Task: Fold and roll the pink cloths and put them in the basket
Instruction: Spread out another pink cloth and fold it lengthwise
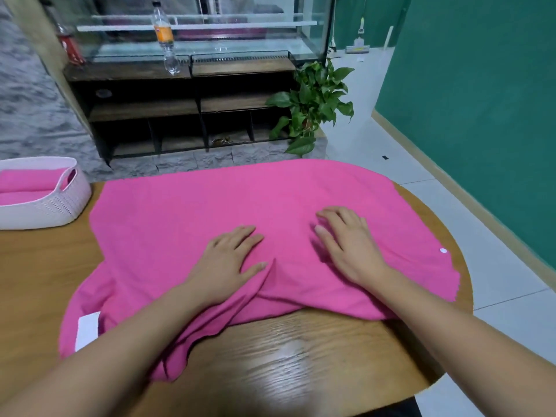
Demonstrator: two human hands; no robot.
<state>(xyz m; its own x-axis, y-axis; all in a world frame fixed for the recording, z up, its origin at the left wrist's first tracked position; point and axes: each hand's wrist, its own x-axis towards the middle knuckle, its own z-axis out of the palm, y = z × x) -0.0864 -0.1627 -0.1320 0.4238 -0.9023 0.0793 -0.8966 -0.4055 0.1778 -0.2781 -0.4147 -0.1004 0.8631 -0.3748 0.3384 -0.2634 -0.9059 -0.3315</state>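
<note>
A large pink cloth (186, 218) lies spread over the wooden table (285, 356), its near edge bunched into folds and a white label showing at its near left corner. My left hand (228, 260) rests flat on the cloth near its middle, fingers straight. My right hand (346, 239) presses flat on the cloth a little to the right, fingers straight too. At the table's far left stands a white woven basket (64, 206) with rolled pink cloths (27, 183) inside.
Behind the table stands a dark wooden shelf unit (180, 109) with a glass tank and two bottles (164, 34) on top. A green potted plant (313, 106) sits beside it. White floor tiles and a green wall (481, 100) lie to the right.
</note>
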